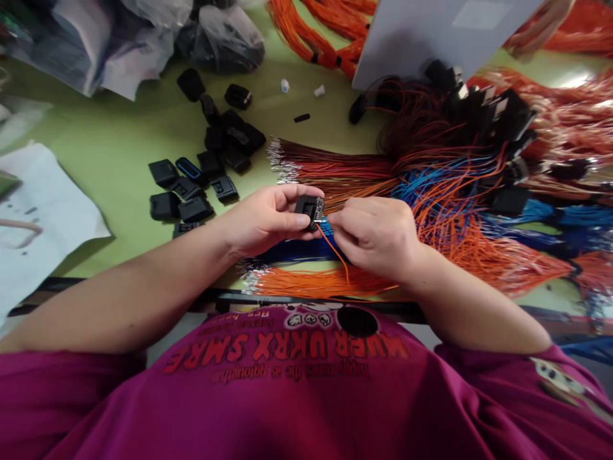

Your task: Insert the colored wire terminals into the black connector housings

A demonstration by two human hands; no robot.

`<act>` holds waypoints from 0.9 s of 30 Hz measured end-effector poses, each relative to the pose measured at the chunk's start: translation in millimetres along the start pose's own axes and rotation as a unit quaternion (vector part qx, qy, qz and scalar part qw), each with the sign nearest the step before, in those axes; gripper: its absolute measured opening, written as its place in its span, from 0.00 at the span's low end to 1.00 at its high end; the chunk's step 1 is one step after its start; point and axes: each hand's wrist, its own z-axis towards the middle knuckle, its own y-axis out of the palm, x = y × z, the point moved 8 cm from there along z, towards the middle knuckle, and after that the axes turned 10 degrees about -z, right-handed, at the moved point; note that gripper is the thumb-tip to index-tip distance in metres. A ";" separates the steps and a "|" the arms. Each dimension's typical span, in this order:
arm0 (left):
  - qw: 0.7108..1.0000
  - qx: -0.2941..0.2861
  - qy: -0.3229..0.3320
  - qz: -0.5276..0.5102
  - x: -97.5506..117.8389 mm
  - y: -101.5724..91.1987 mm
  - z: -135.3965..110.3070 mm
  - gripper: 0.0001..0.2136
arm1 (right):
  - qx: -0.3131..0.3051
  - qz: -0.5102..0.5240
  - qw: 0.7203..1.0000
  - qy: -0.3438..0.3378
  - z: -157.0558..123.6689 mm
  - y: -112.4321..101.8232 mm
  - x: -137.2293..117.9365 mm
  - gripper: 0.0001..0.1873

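Note:
My left hand point(275, 214) grips a black connector housing point(308, 206) between thumb and fingers, its row of holes turned to the right. An orange wire point(335, 248) runs out of the housing and curves down toward the table. Close against the housing, my right hand point(376, 233) pinches a light-blue wire point(324, 223) whose tip meets the connector; how deep it sits cannot be made out. Beneath both hands lie bundles of cut wires with metal terminals: brown and red wires point(335, 160) behind, orange wires point(297, 281) in front, dark blue ones between.
Several loose black housings point(194, 207) lie left of my hands. Wired connectors point(498, 115) and tangled orange and blue wires point(460, 223) spread at right. A grey panel point(421, 38) stands behind, with another person's hand point(541, 29) beside it. Plastic bags point(225, 38) sit back left.

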 end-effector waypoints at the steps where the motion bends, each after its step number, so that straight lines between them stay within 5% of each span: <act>1: 1.000 0.005 -0.003 -0.003 -0.5 -0.4 0.1 0.25 | 0.006 -0.010 1.000 -0.007 -0.1 -1.3 -1.5 0.19; 9: 0.999 0.029 0.008 0.022 -4.7 -6.5 1.1 0.25 | -0.009 -0.044 0.999 -0.022 1.1 7.8 -9.6 0.18; 19: 0.997 0.041 0.039 0.056 -2.5 -11.2 2.1 0.27 | -0.051 0.098 0.992 0.067 2.8 22.0 8.8 0.11; 27: 0.995 0.053 0.034 0.072 -6.0 -10.6 2.2 0.26 | -0.051 0.104 0.992 0.041 1.1 37.5 -0.7 0.12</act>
